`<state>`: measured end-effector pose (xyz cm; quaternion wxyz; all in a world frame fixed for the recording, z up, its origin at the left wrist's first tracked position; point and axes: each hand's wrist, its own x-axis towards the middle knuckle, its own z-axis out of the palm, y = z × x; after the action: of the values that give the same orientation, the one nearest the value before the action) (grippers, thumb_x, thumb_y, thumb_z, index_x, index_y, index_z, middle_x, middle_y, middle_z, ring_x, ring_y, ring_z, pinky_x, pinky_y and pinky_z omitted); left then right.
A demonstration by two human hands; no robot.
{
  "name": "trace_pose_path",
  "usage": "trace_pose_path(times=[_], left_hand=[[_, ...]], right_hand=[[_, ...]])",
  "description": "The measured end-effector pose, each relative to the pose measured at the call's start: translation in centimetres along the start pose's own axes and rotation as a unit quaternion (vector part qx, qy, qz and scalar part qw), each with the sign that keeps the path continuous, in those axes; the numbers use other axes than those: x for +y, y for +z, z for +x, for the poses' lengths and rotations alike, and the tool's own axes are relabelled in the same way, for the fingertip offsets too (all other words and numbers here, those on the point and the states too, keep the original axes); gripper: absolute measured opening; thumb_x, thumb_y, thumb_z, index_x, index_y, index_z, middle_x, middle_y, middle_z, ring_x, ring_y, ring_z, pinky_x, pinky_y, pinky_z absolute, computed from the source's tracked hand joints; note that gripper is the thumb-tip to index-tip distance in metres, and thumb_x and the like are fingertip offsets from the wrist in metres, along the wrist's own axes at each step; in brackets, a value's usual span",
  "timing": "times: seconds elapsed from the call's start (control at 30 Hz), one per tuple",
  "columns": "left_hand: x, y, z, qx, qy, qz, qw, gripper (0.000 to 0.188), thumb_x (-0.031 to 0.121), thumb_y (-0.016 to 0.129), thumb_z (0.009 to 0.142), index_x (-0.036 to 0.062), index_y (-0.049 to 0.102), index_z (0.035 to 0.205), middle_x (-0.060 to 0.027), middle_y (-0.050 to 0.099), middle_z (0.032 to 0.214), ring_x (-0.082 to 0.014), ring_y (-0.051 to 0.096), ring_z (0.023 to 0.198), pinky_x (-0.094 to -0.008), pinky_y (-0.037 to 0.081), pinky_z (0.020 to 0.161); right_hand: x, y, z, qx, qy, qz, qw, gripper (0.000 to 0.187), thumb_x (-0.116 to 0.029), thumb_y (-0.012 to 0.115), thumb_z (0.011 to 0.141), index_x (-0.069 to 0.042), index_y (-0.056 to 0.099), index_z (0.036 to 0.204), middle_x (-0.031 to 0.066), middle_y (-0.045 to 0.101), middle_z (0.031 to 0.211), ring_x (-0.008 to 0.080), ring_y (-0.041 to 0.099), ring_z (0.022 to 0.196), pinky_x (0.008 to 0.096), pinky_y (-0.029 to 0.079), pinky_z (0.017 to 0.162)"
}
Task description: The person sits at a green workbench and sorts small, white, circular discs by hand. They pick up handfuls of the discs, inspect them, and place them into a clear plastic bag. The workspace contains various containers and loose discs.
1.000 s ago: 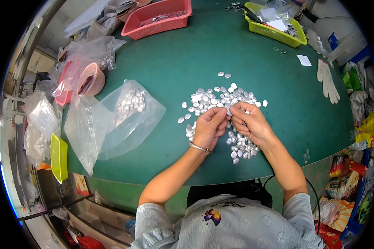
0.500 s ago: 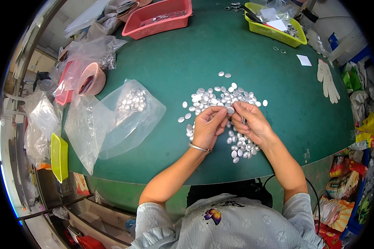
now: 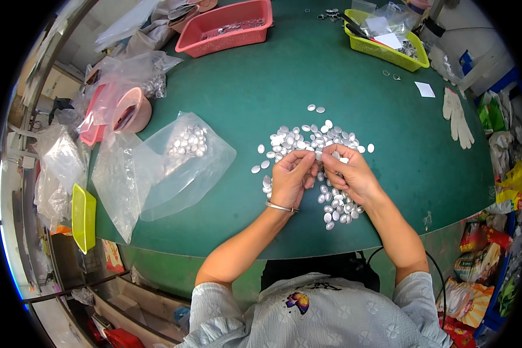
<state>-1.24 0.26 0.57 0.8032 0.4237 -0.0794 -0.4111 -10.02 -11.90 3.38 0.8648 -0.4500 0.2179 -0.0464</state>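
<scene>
Between my two hands is a small silvery oval disc (image 3: 319,155), pinched at its edges by thumbs and forefingers. My left hand (image 3: 293,177), with a metal bangle at its wrist, grips the disc's left side. From the right, my right hand (image 3: 349,171) closes on the other side, its remaining fingers curled in. Whether those curled fingers hold more discs is hidden. Under and around both hands spreads a loose pile of similar oval discs (image 3: 296,139), reaching nearer to me below the right hand (image 3: 341,209). A pair (image 3: 316,108) lies apart beyond the pile.
On the green table (image 3: 232,87) a clear plastic bag (image 3: 206,174) with more ovals lies left. A pink basket (image 3: 226,43) stands far back, a yellow-green basket (image 3: 388,55) far right. A pink cup (image 3: 134,113), a white glove (image 3: 458,119) and a yellow tray (image 3: 84,219) sit near the edges.
The oval disc stays pinched between both hands; its face has turned and less of it shows. My fingers have shifted slightly. The whole view has moved a little.
</scene>
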Motion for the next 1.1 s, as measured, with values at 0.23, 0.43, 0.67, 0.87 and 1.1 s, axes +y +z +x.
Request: trace_pose_path(times=[0.23,0.43,0.67,0.87,1.1], left_hand=[[-0.1,0.0,-0.1,-0.012,-0.015,0.015,1.0,0.01,0.009,0.061,0.087,0.0005,0.061,0.091,-0.0042,0.059,0.071,-0.0066,0.053,0.058,-0.0174,0.036,0.043],[0.1,-0.2,0.3,0.034,-0.023,0.069,0.997,0.011,0.011,0.059,0.087,-0.0001,0.062,0.087,-0.002,0.055,0.064,-0.004,0.043,0.047,-0.0163,0.03,0.038],[1.4,1.7,1.0,0.012,-0.082,0.06,0.995,0.015,0.018,0.061,0.087,0.0043,0.057,0.083,0.0006,0.051,0.066,-0.0036,0.04,0.048,-0.0164,0.026,0.038],[12.9,4.1,14.6,0.042,0.161,-0.026,0.986,0.022,0.021,0.057,0.089,0.0114,0.047,0.072,0.0043,0.037,0.053,-0.0067,0.03,0.039,-0.0211,0.02,0.034],[10.6,4.7,16.6,0.063,0.055,0.108,0.991,0.015,0.016,0.05,0.09,0.0037,0.052,0.081,0.0021,0.036,0.054,-0.0076,0.029,0.039,-0.0239,0.018,0.032]], right_hand=[[0.0,-0.2,-0.3,0.023,-0.017,-0.048,0.998,0.013,-0.011,0.061,0.087,-0.002,0.054,0.092,-0.0029,0.046,0.058,0.0023,0.035,0.044,0.0186,0.021,0.037],[0.0,-0.8,0.4,0.04,-0.036,0.01,0.998,0.024,-0.024,0.047,0.095,-0.001,0.053,0.091,-0.0014,0.043,0.062,0.0037,0.033,0.043,0.0185,0.021,0.037],[-0.3,-1.9,1.0,0.052,-0.074,0.057,0.994,0.028,-0.028,0.043,0.096,-0.002,0.051,0.089,-0.0003,0.043,0.063,0.0053,0.034,0.042,0.0191,0.021,0.035],[0.1,-1.4,0.9,0.036,-0.074,0.048,0.995,0.025,-0.025,0.045,0.096,-0.002,0.051,0.088,-0.0008,0.043,0.062,0.0051,0.034,0.042,0.019,0.022,0.034],[0.1,-2.6,1.4,0.035,-0.083,0.018,0.996,0.027,-0.028,0.045,0.096,-0.003,0.051,0.086,-0.001,0.043,0.061,0.0049,0.034,0.042,0.0183,0.022,0.034]])
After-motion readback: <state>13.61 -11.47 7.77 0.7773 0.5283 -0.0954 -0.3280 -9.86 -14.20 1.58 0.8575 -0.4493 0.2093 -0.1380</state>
